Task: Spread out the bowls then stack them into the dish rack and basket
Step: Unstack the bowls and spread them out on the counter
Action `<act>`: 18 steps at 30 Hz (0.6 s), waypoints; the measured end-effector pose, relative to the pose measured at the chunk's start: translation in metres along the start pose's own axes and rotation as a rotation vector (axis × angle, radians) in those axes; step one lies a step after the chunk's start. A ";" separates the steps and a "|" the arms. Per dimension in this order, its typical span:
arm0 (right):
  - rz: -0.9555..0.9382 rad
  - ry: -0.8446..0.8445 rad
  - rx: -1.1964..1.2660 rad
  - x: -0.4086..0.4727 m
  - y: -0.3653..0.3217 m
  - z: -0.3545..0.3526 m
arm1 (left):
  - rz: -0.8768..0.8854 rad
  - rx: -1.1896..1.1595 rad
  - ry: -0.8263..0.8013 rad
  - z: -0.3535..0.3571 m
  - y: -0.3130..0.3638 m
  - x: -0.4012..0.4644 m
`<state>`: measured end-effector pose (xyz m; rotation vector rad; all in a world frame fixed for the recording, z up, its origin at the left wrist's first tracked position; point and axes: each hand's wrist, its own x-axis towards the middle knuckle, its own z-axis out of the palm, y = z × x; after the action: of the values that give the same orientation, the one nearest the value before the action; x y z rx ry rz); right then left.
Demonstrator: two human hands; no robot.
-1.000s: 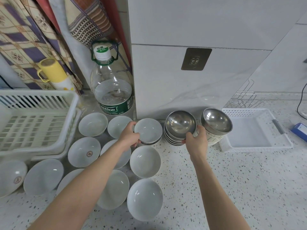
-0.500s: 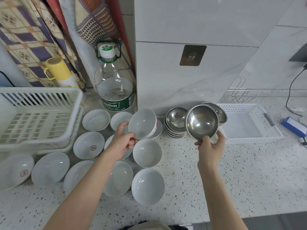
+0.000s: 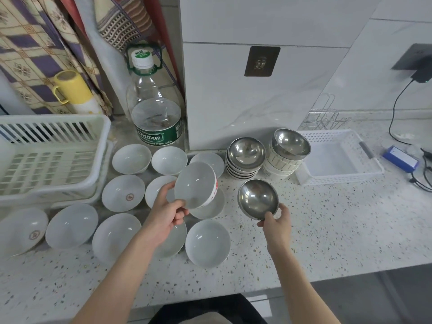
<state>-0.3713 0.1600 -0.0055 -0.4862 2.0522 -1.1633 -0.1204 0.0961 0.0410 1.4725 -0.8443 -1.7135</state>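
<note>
The left hand (image 3: 167, 215) grips a white bowl (image 3: 195, 184) by its rim and holds it tilted in the air, just above the other white bowls. The right hand (image 3: 275, 226) pinches a shiny steel bowl (image 3: 257, 198) at its near edge, low over the speckled tabletop (image 3: 339, 220).

Many white bowls are spread out on the tabletop, from 9 o'clock to the middle. One of them (image 3: 207, 243) sits at 6 o'clock from the held white bowl. At 12 o'clock from the steel bowl is a stack of steel bowls (image 3: 245, 157), and just beside it at 3 o'clock is a stack of white ribbed bowls with a steel bowl on top (image 3: 288, 152).

The white dish rack (image 3: 50, 157) is at 9 o'clock. The white basket (image 3: 339, 156) is at 2 o'clock. A big water bottle (image 3: 155, 108) stands at 12 o'clock, and a yellow cup (image 3: 71, 86) is at 10 o'clock.
</note>
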 end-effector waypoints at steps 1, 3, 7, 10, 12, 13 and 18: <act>0.006 -0.026 -0.027 0.004 0.000 0.003 | 0.003 0.006 0.014 0.000 -0.002 -0.002; 0.011 -0.073 -0.080 0.012 0.000 0.010 | 0.009 0.011 0.041 0.002 -0.005 -0.005; -0.011 -0.164 -0.184 0.027 0.002 0.016 | 0.022 -0.028 0.114 0.010 -0.010 -0.008; -0.021 -0.222 -0.213 0.035 0.005 0.014 | 0.030 -0.076 0.163 0.018 -0.016 -0.010; -0.024 -0.249 -0.233 0.039 0.005 0.012 | 0.033 -0.096 0.185 0.023 -0.021 -0.010; -0.027 -0.264 -0.244 0.041 0.004 0.011 | 0.035 -0.106 0.193 0.025 -0.023 -0.010; -0.032 -0.318 -0.253 0.047 0.006 0.008 | 0.030 -0.115 0.214 0.035 -0.030 -0.013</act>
<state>-0.3966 0.1291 -0.0317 -0.7766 1.9227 -0.7866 -0.1565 0.1238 0.0272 1.5253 -0.6401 -1.5238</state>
